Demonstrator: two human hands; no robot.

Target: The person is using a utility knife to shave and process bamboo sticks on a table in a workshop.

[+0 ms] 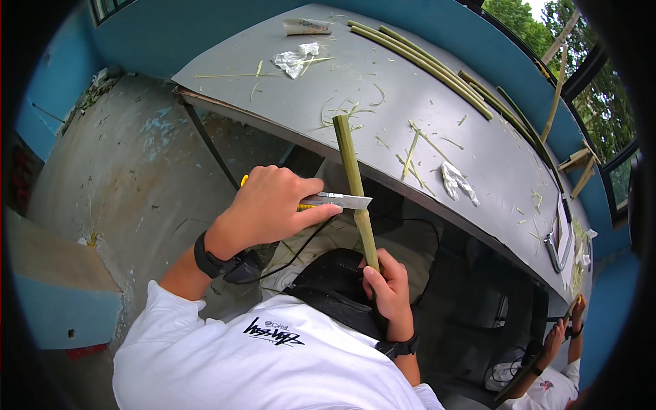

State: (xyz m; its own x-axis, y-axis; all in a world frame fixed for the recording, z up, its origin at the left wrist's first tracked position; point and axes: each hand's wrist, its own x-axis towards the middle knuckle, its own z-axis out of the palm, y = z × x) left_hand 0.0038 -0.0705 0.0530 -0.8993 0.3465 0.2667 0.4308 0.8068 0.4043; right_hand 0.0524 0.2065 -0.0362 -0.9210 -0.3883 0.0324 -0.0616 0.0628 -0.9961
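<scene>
My left hand [266,208] is closed round a yellow-handled utility knife [348,201], its metal blade out and pointing right. The blade lies across a green bamboo stick [350,154], close to the joint partway along it. Whether the edge has cut into the bamboo I cannot tell. Gripping the stick's lower end is my right hand [391,287], thumb along its side. Leaning slightly left, the stick stands in front of my lap, with its top end overlapping the edge of the grey table [273,109] in view.
Several bamboo poles [424,61] lie along the table's far side. Shavings [348,115], crumpled tissue [297,60] and a paper cup [307,26] are on the tabletop. A bow-shaped saw frame [560,236] rests at the right edge. At lower right, a co-worker's hands [555,338] hold a stick.
</scene>
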